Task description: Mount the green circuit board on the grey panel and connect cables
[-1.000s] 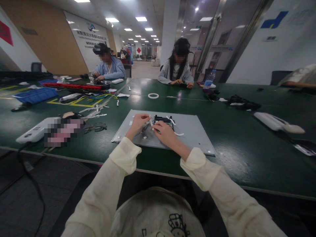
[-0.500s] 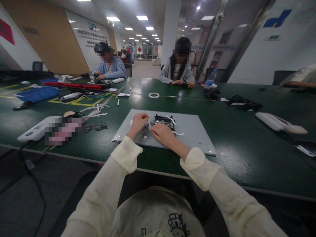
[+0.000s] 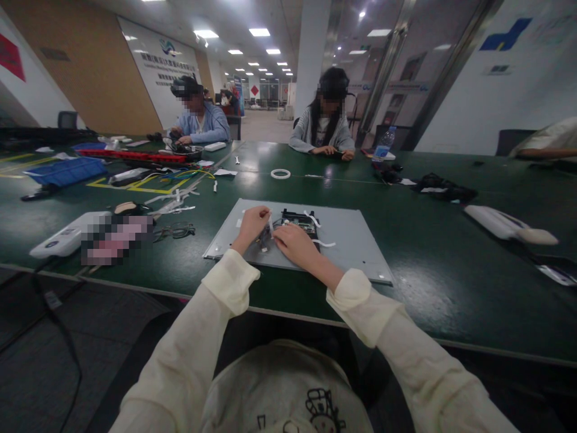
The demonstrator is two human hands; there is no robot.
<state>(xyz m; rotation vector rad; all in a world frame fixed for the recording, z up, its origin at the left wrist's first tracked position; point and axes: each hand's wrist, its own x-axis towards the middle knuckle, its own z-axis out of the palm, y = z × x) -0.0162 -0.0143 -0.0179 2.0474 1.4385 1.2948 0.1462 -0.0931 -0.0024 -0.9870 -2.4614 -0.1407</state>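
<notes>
A flat grey panel [image 3: 347, 240] lies on the green table, with a black-framed circuit board [image 3: 300, 221] on it. White tape strips [image 3: 325, 244] stick out from the board's right side. My left hand [image 3: 253, 225] is closed over the panel's left half, pinching one end of a small white strip [image 3: 271, 225]. Against the strip's lower end, my right hand [image 3: 295, 242] is closed too, beside the board and partly covering it. Thin wires [image 3: 262, 242] lie on the panel between and below my hands.
Left on the table [image 3: 433, 264] are glasses [image 3: 175, 231], a white device [image 3: 67, 234], tape scraps and a blue tray [image 3: 65, 171]. Beyond the panel lies a white ring [image 3: 280, 174]. Another white device [image 3: 505, 224] is at right. Two people sit across, one near a bottle [image 3: 384, 143].
My right hand has shifted very slightly left and up. Both hands stay closed at the white strip, which now shows more plainly between them.
</notes>
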